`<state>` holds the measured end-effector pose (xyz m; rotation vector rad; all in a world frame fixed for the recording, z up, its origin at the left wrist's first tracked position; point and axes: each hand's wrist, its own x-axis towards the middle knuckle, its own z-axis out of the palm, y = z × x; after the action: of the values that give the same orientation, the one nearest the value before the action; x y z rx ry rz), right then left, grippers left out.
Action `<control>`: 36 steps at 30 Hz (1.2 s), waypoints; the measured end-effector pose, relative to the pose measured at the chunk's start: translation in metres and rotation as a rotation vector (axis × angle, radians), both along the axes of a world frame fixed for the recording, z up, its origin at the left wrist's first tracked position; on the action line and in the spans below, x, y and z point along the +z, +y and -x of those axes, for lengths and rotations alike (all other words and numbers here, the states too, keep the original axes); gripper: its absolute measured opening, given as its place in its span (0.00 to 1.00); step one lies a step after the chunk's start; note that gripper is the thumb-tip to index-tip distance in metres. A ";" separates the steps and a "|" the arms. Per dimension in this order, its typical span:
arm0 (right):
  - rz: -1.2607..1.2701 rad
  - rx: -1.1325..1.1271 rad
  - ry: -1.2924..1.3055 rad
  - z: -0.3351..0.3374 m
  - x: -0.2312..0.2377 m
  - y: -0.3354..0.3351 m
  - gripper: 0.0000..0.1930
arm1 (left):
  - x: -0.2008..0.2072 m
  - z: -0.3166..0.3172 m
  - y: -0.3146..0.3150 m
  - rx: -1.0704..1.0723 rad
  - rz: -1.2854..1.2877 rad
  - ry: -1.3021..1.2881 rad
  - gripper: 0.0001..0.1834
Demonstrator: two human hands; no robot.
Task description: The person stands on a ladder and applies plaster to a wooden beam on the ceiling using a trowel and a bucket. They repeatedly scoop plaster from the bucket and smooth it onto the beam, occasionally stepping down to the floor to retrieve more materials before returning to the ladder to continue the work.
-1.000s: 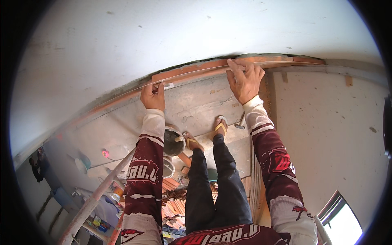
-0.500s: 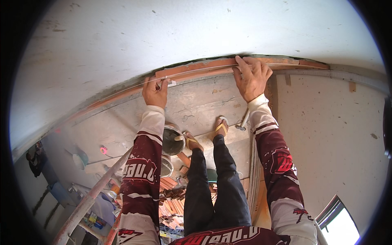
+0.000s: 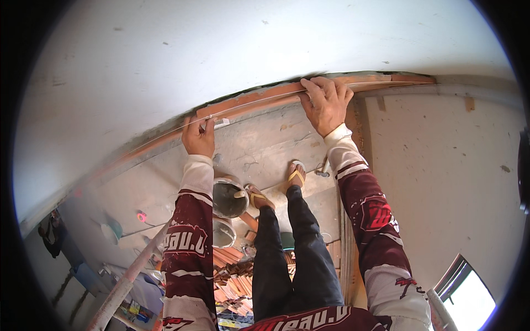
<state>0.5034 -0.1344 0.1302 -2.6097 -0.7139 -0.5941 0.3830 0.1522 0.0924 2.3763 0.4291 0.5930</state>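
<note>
A row of thin orange brick tiles [image 3: 248, 101] runs along the foot of the white wall, with grey mortar behind it. A pale string [image 3: 262, 99] is stretched along the row's face. My left hand [image 3: 199, 137] is closed at the left end of one tile, fingertips by the string. A small white piece [image 3: 222, 123] sits beside its thumb. Farther right, my right hand [image 3: 326, 105] grips the upper edge of the same row, thumb on the front and fingers over the top. What lies under the fingertips is partly hidden.
Below are a bucket of grey mortar [image 3: 230, 198] with a handled tool, a second bucket [image 3: 223, 233], a hammer [image 3: 323, 169] and stacked orange tiles [image 3: 234, 276]. A pale metal pole [image 3: 124, 287] stands at lower left. My sandaled feet are on a plank surface [image 3: 265, 138].
The whole view has shifted slightly, and both hands appear a little farther left in it. Their hold along the tile row looks the same.
</note>
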 end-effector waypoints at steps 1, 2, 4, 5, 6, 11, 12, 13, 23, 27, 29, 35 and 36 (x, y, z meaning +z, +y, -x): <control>0.000 0.004 0.003 0.000 0.000 -0.001 0.18 | 0.000 0.000 0.001 0.001 0.007 0.007 0.11; 0.002 0.001 0.004 0.000 0.001 -0.001 0.19 | 0.000 0.000 0.001 0.001 0.014 0.016 0.11; 0.005 -0.002 0.007 0.000 0.002 0.000 0.19 | 0.000 0.000 0.001 -0.002 0.032 0.013 0.11; 0.009 -0.004 0.014 0.001 0.002 -0.001 0.19 | 0.001 -0.001 0.000 -0.005 0.044 0.003 0.11; 0.014 -0.006 0.021 0.001 0.002 -0.002 0.19 | 0.001 -0.001 -0.001 -0.007 0.056 -0.008 0.11; 0.020 -0.003 0.033 0.001 0.003 -0.001 0.18 | -0.002 -0.001 0.002 -0.009 0.059 -0.013 0.09; 0.019 0.005 0.032 0.001 0.003 -0.001 0.18 | -0.003 -0.001 0.003 -0.004 0.072 -0.006 0.09; 0.018 0.013 0.032 0.001 0.003 0.000 0.18 | -0.003 -0.001 0.003 0.000 0.081 -0.005 0.09; 0.024 0.008 0.028 0.002 0.003 -0.002 0.18 | 0.003 -0.002 0.001 -0.001 0.080 0.026 0.10; 0.026 0.006 0.029 0.001 0.002 -0.002 0.19 | 0.003 -0.002 0.003 -0.004 0.088 0.028 0.10; 0.023 0.003 0.032 0.001 0.001 -0.002 0.19 | 0.003 -0.002 0.002 -0.005 0.069 0.027 0.10; -0.001 -0.012 0.041 0.002 0.001 0.002 0.19 | -0.002 -0.003 0.005 -0.030 0.061 -0.022 0.11; 0.001 -0.017 0.040 0.001 0.001 0.002 0.18 | -0.003 -0.003 0.005 -0.040 0.067 -0.030 0.11</control>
<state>0.5023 -0.1326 0.1308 -2.6229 -0.6807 -0.5456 0.3861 0.1570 0.0897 2.3046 0.3815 0.5861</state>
